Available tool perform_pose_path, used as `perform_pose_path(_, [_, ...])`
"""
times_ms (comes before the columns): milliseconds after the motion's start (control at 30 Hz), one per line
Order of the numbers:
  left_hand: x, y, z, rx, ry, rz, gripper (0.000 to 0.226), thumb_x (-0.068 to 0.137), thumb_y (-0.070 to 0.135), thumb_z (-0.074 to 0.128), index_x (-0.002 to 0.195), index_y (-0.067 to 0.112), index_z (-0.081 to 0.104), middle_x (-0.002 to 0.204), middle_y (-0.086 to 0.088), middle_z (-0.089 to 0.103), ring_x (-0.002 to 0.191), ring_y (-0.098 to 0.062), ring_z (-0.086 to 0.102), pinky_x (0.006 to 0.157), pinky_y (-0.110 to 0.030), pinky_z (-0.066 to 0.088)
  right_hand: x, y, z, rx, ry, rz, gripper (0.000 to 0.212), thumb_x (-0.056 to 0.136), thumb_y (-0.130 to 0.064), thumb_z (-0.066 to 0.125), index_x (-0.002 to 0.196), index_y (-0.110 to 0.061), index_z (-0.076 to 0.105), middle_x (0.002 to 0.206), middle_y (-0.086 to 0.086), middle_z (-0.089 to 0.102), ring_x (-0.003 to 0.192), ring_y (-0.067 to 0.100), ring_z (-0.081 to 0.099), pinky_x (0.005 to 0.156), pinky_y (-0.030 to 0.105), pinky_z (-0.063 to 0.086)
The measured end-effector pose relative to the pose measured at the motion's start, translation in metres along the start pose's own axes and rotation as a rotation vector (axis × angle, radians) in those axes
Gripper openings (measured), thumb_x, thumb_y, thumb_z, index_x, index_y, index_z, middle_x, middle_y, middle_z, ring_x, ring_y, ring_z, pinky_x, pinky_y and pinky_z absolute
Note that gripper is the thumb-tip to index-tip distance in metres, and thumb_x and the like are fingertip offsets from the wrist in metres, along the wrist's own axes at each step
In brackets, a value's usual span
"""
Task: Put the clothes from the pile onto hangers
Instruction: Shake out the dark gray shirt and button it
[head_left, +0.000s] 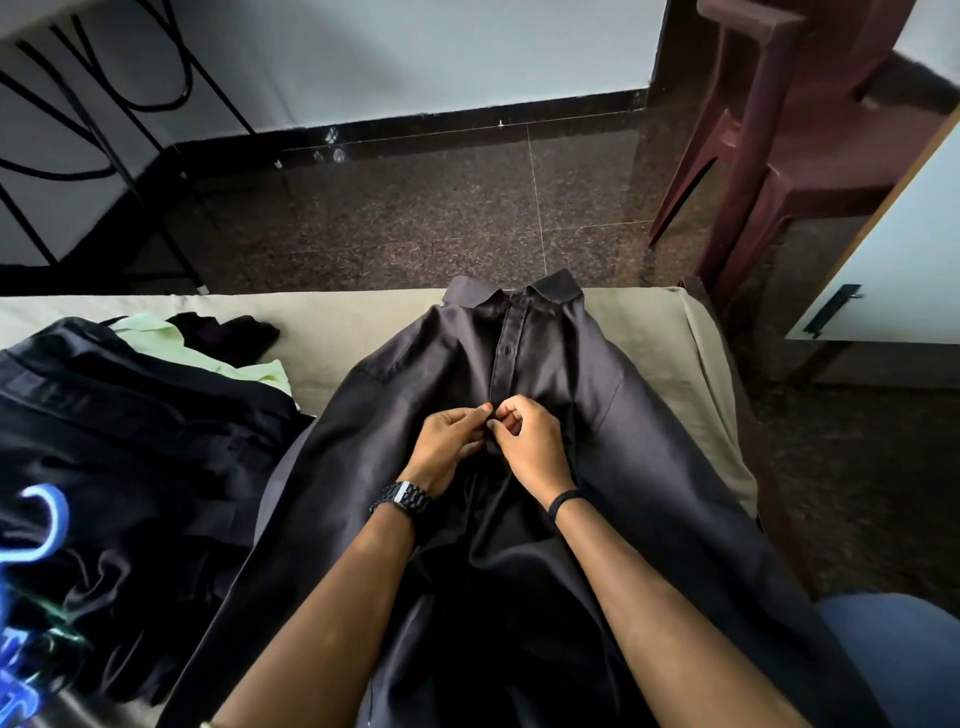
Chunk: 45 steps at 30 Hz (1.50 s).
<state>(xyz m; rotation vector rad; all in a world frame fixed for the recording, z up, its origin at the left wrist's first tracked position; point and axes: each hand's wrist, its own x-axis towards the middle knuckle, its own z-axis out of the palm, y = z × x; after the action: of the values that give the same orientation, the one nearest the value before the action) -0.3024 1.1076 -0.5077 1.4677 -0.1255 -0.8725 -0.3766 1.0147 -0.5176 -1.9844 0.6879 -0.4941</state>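
Observation:
A dark grey collared shirt (649, 441) lies flat on the bed, collar pointing away from me. Both hands meet at its button placket, mid-chest. My left hand (449, 444) pinches the left edge of the placket, and my right hand (530, 441) pinches the right edge against it. A pile of black clothes (135, 431) with a pale green garment (208, 358) lies to the left. Blue hangers (36, 525) sit at the lower left edge, partly cut off.
The bed carries a beige sheet (332, 332) and ends at a dark speckled floor. Black metal furniture legs (130, 171) stand at the far left, stacked maroon plastic chairs (769, 156) at the far right, a white cabinet door (893, 260) beside them.

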Motion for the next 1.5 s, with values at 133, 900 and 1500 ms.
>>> perform_pose_path(133, [-0.004, -0.003, 0.001, 0.002, 0.017, 0.054, 0.013, 0.092, 0.008, 0.058, 0.086, 0.002, 0.068, 0.076, -0.006, 0.071, 0.066, -0.009, 0.066, 0.064, -0.020, 0.055, -0.002, 0.000, 0.000, -0.002, 0.023, -0.007, 0.005, 0.081, -0.006, 0.067, 0.081, -0.009, 0.063, 0.074, -0.001, 0.059, 0.067, 0.013, 0.053, 0.066, 0.024, 0.045])
perform_pose_path(900, [-0.015, 0.020, 0.016, 0.096, 0.055, 0.137, 0.018, 0.091, -0.005, 0.054, 0.104, 0.008, 0.054, 0.073, 0.001, 0.062, 0.062, -0.002, 0.060, 0.055, -0.015, 0.049, 0.012, -0.030, -0.052, 0.206, -0.275, 0.325, 0.008, 0.091, -0.008, 0.059, 0.084, -0.010, 0.062, 0.075, 0.004, 0.061, 0.058, 0.009, 0.057, 0.045, 0.015, 0.041])
perform_pose_path(1500, [-0.066, -0.010, -0.014, 0.933, 0.172, 0.466, 0.021, 0.077, -0.008, 0.062, 0.094, 0.001, 0.073, 0.098, -0.012, 0.067, 0.094, -0.025, 0.064, 0.089, -0.034, 0.049, -0.067, -0.023, -0.035, -0.307, -0.021, 0.140, 0.024, 0.079, -0.020, 0.074, 0.087, -0.007, 0.056, 0.086, 0.008, 0.061, 0.087, 0.025, 0.059, 0.069, 0.025, 0.038])
